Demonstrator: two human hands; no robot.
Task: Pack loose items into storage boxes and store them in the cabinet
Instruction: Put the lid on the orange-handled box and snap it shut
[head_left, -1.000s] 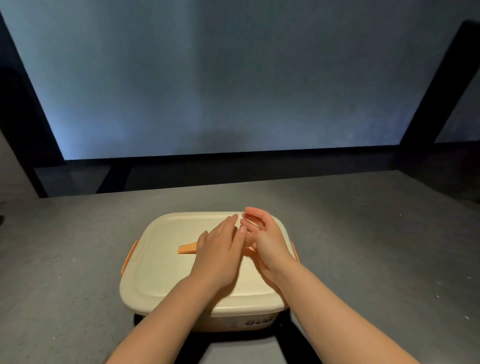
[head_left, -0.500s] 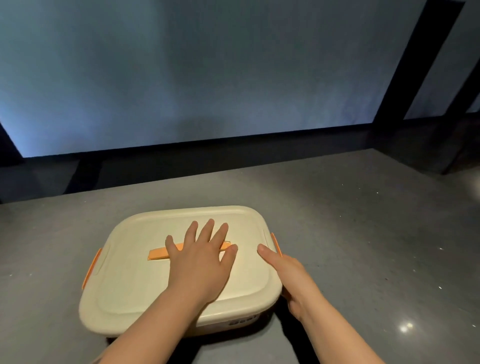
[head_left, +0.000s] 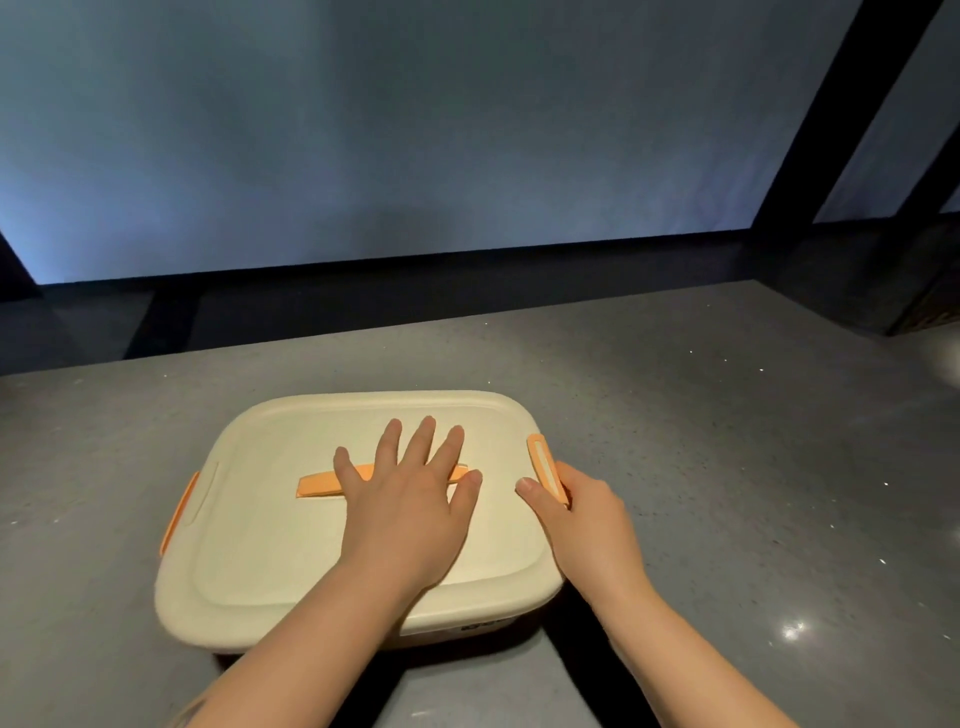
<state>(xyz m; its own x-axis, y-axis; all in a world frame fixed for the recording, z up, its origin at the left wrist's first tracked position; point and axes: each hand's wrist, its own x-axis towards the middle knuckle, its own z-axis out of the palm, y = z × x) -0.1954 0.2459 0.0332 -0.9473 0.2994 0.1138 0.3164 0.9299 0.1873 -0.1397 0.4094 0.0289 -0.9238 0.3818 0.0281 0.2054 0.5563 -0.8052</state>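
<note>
Both hands are on the cream storage box on the grey counter: the left hand is pressed flat on its lid, the right hand is gripping the orange side clasp. Rigid, smooth plastic is judged likely; it is best lifted by both sides.

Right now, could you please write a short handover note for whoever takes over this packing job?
Left hand: open, flat on the lid, across the orange handle.
Right hand: fingers curled round the right orange latch, thumb on the lid.
Storage box: cream, lid on, standing on the grey counter.
Left latch: lies down against the box side.
Done: lid is on; contents hidden.
Left: fasten the right latch, then carry the box to the cabinet, which is not in view.
</note>
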